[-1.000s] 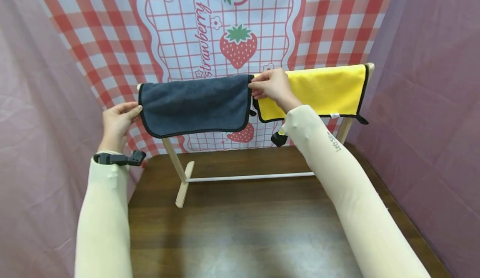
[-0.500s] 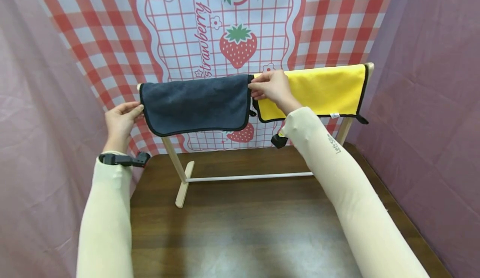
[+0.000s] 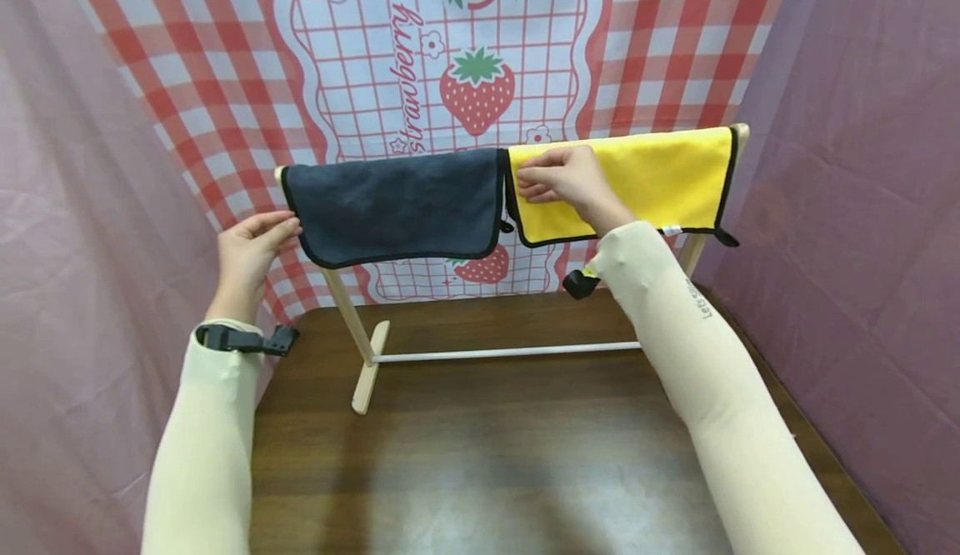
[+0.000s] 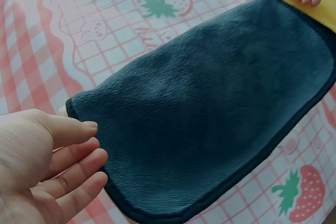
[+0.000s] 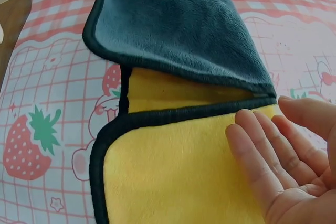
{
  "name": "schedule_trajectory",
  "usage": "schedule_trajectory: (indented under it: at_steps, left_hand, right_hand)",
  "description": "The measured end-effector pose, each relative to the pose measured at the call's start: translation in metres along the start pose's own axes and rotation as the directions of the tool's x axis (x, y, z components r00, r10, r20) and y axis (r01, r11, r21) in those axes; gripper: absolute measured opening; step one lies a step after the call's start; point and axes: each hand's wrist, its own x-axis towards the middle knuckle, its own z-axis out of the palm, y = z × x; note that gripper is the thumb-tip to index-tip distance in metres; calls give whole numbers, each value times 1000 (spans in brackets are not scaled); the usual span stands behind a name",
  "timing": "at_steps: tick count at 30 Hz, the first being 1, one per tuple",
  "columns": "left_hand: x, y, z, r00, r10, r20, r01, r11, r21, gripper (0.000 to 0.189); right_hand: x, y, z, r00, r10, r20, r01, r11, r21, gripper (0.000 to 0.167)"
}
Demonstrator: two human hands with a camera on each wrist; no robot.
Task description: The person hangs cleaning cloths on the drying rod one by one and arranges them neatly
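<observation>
We see a dark blue plush towel with black piping (image 3: 396, 203) draped over the top bar of a light wooden drying rack (image 3: 352, 332), at the rack's left end. Beside it on the same bar hangs a bright yellow towel with black piping (image 3: 660, 178), its left edge meeting the blue towel's right edge; in the right wrist view the blue edge slightly overlaps the yellow one.

Our left hand (image 3: 251, 248) is just off the rack's left end, fingers straight and relaxed, their tips at the blue towel's left edge; it grips nothing. In the left wrist view the fingers (image 4: 73, 167) lie right beside the hem, and we cannot tell whether they touch it.

Our right hand (image 3: 566, 180) lies flat against the yellow towel near the rack's middle, fingers extended and together, holding nothing.

The rack stands on a dark brown wooden table (image 3: 480, 447), before a red-checked strawberry cloth (image 3: 420, 55).
</observation>
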Motion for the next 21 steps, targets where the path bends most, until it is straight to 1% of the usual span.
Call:
schedule_trajectory:
  at_steps: [3,5,7,10,14,15,18,19,21]
  left_hand:
    - [-8,-5,1,997,16,69,-17,1000,9,7]
    - [-15,-11,3,993,23,112,-25,1000,12,8]
    - [-23,-18,6,989,28,147,-35,998,45,10]
    - [-35,-28,12,980,7,196,-24,996,87,18]
    - [-51,-44,25,969,-26,245,-12,989,150,26]
    - [-55,-49,28,966,-29,255,-10,988,153,27]
    - [-66,-64,38,954,-43,296,-13,983,185,30]
    - [-70,-69,40,949,-44,311,-25,977,213,31]
    - [-78,-79,46,933,-40,358,-61,962,267,31]
  right_hand:
    - [-6,6,-7,1000,7,21,-8,1000,25,27]
    - [-12,11,-10,999,5,38,-5,1000,14,28]
    - [-19,16,-12,999,2,53,-3,1000,8,29]
    - [-30,26,-14,997,6,82,-5,1000,-12,31]
    - [-45,45,-17,991,17,131,-11,999,-45,34]
    - [-49,50,-18,990,20,142,-12,998,-56,34]
    - [-59,67,-20,984,27,176,-16,998,-64,34]
    - [-63,73,-20,982,32,184,-19,997,-69,34]
    - [-70,85,-19,978,46,201,-33,997,-72,33]
